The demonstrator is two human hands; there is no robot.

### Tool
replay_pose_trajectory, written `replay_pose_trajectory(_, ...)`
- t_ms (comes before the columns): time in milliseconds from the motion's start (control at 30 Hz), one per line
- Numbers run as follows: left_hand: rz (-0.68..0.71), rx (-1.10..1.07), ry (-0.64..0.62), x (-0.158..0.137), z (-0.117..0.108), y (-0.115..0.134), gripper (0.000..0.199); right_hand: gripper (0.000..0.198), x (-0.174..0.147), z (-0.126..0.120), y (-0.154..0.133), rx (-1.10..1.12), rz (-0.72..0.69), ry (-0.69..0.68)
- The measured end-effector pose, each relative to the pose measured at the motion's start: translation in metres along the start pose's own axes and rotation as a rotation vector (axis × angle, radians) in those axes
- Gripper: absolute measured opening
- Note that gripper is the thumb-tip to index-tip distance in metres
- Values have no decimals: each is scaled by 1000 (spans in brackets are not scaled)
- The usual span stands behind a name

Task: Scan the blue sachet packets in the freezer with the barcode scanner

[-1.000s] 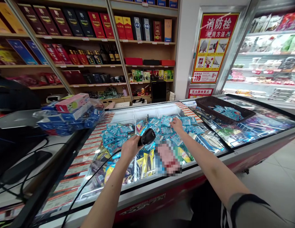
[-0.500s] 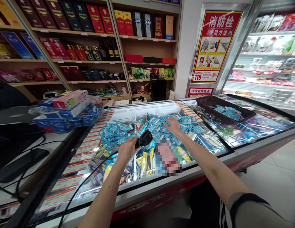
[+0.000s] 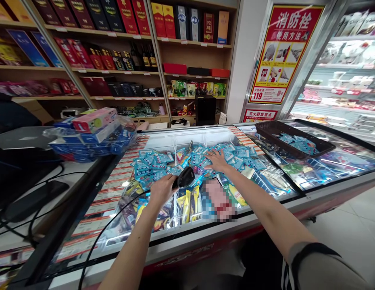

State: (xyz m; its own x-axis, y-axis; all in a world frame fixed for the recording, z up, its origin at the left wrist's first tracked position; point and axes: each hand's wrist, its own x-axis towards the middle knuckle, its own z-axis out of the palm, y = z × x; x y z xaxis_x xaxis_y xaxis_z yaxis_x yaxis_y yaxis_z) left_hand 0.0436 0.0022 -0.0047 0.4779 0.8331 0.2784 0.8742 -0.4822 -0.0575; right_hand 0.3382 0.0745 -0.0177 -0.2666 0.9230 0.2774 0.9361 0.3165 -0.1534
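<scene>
Blue packets (image 3: 154, 164) lie spread over the freezer (image 3: 187, 243) in our head view; our left hand (image 3: 161, 188) is wrapped around a black scanner (image 3: 185, 177), while our right hand (image 3: 217, 161), apart from it, spreads its fingers over the packets

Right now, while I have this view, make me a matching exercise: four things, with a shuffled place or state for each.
1. Black scanner
2. Brown tray
3. Pink box
4. Right hand

A. On the blue wrapped stack
B. Fingers spread over blue packets
C. In the left hand
D. On the freezer

Pairs: 1-C, 2-D, 3-A, 4-B
</scene>
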Motion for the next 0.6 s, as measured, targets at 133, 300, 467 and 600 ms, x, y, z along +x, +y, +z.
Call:
replay_pose_trajectory(133,7,-7,0,-3,0,-5,30,54,5,-1,-13,5,-105,68)
replay_pose_trajectory(300,28,-1,20,-9,1,-17,32,43,20,6,-46,50,-262,42)
replay_pose_trajectory(467,67,2,23,-17,2,-30,34,50,47,22,-72,34,-380,-69)
replay_pose_trajectory(600,86,2,23,-20,0,-35,35,73,69,42,-84,20,-426,-162)
